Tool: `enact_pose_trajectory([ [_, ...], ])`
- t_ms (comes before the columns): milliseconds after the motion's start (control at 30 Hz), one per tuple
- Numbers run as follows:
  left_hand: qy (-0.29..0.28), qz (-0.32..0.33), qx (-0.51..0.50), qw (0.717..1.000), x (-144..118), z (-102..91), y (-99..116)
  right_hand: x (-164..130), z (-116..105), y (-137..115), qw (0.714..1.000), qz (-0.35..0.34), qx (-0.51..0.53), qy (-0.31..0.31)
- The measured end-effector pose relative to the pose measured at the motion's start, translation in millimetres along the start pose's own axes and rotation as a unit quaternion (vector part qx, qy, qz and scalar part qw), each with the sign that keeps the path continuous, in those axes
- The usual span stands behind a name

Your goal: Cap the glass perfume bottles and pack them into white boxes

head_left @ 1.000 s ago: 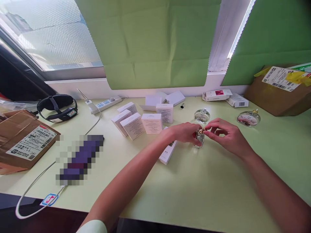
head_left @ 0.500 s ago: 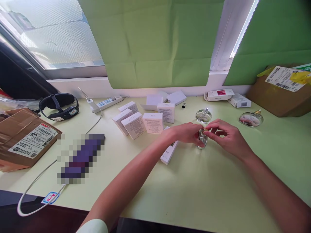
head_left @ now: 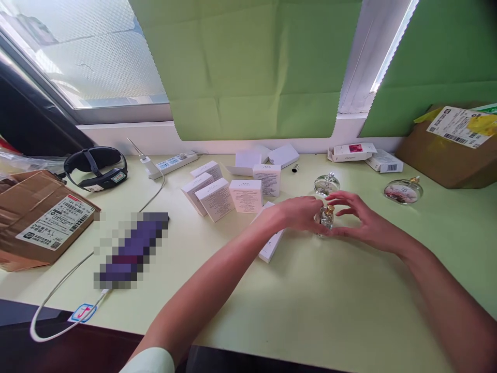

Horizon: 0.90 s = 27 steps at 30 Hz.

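Note:
A small glass perfume bottle (head_left: 326,219) with a gold top stands on the table between my hands. My left hand (head_left: 302,213) is closed around its left side and covers part of it. On the other side, my right hand (head_left: 367,225) is open, thumb and fingers spread around the bottle; whether the thumb touches the glass I cannot tell. Just behind them stands a round clear perfume bottle (head_left: 326,185). Farther right is a wider perfume bottle (head_left: 403,192) with a pinkish label and gold top. A flat white box (head_left: 272,246) lies partly under my left wrist.
Several upright white boxes (head_left: 246,197) stand left of my hands. Behind are a small dark cap (head_left: 295,168) and slim cartons (head_left: 353,151). Cardboard boxes (head_left: 446,155) flank the table. A blurred phone (head_left: 134,251), white cable, power strip (head_left: 174,163) and black headset (head_left: 97,171) lie left.
My right hand has let go of the bottle's top and spread its fingers, its thumb now lower beside the glass. The gold top shows now. My left hand keeps its hold.

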<state>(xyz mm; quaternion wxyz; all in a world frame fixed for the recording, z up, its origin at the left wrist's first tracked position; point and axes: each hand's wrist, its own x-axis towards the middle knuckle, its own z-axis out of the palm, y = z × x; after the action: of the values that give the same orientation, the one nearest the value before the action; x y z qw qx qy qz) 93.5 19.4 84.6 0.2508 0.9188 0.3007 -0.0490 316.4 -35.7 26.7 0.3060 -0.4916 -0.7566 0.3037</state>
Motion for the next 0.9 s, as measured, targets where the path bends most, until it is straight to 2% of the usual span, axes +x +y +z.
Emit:
enact_pose_trajectory([
  [67, 0.003, -0.006, 0.016, 1.000, -1, -1.1, 0, 1, 4, 7, 0.999, 0.006, 0.022, -0.031],
  [133, -0.001, -0.009, 0.021, 1.000, -4, -4.6, 0, 3, 9, 12, 0.999, -0.005, 0.028, -0.030],
  [267, 0.001, -0.017, 0.039, 0.999, -9, -13.5, -4, 10, 21, 18, 0.998, -0.064, 0.003, 0.027],
  [367, 0.000, -0.020, 0.084, 0.996, -9, -17.7, -10, 13, 29, 21, 0.994, -0.083, -0.013, 0.064],
  [533, 0.009, -0.049, 0.099, 0.994, -13, -24.2, -18, 15, 37, 21, 0.990, -0.113, -0.030, 0.083],
  [633, 0.060, -0.042, 0.072, 0.995, -21, -31.0, -16, 16, 38, 20, 0.988, -0.126, -0.031, 0.086],
  [733, 0.129, 0.001, 0.042, 0.991, -26, -36.1, -11, 16, 39, 19, 0.987, -0.131, -0.030, 0.090],
  [833, 0.189, 0.029, 0.024, 0.981, -22, -35.5, -9, 16, 39, 20, 0.987, -0.127, -0.034, 0.096],
  [900, 0.206, 0.039, 0.015, 0.978, -18, -32.8, -8, 17, 40, 22, 0.987, -0.124, -0.034, 0.100],
])
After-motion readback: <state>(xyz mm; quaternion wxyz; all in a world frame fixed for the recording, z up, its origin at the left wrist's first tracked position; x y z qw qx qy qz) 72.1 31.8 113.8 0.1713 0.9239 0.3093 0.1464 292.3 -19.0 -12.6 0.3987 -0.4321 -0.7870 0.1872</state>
